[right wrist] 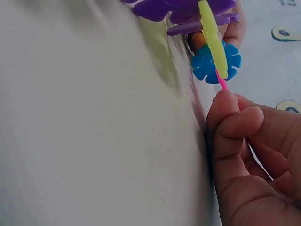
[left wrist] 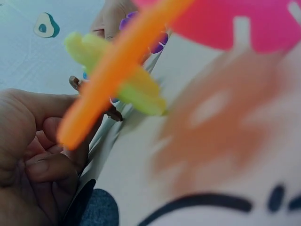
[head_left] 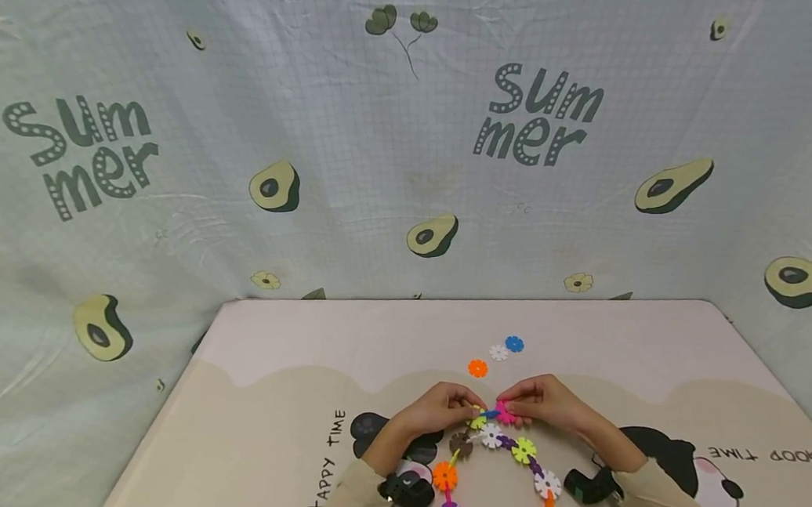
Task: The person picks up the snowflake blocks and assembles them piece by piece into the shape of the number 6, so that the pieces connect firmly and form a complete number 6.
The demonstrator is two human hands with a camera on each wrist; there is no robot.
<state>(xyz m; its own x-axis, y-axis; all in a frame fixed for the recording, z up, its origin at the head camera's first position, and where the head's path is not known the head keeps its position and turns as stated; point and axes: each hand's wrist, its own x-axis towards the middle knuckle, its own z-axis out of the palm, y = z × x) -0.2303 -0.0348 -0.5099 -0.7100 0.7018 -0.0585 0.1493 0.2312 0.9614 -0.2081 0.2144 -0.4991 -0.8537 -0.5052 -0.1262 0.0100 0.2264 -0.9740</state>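
Note:
Above the far end of a chain of slotted flower-shaped discs, both hands meet. My left hand [head_left: 445, 408] pinches a yellow-green flower disc [head_left: 477, 419] between thumb and finger. A pink flower disc [head_left: 505, 412] is pinched by my right hand [head_left: 545, 403]. Between them a blue flower disc [head_left: 489, 414] appears edge-on; in the right wrist view the blue disc [right wrist: 202, 63] shows its face, with a thin pink edge [right wrist: 223, 84] against it at the right fingertips. Whether the slots are joined, I cannot tell. Just below are a white disc [head_left: 491, 436] and a brown disc [head_left: 461, 444].
The chain runs toward me on both sides, with an orange disc [head_left: 445, 476] at left and a yellow disc [head_left: 523, 450] at right. Loose orange [head_left: 478, 369], white [head_left: 499, 353] and blue [head_left: 514, 344] discs lie beyond the hands on the printed table [head_left: 270, 334].

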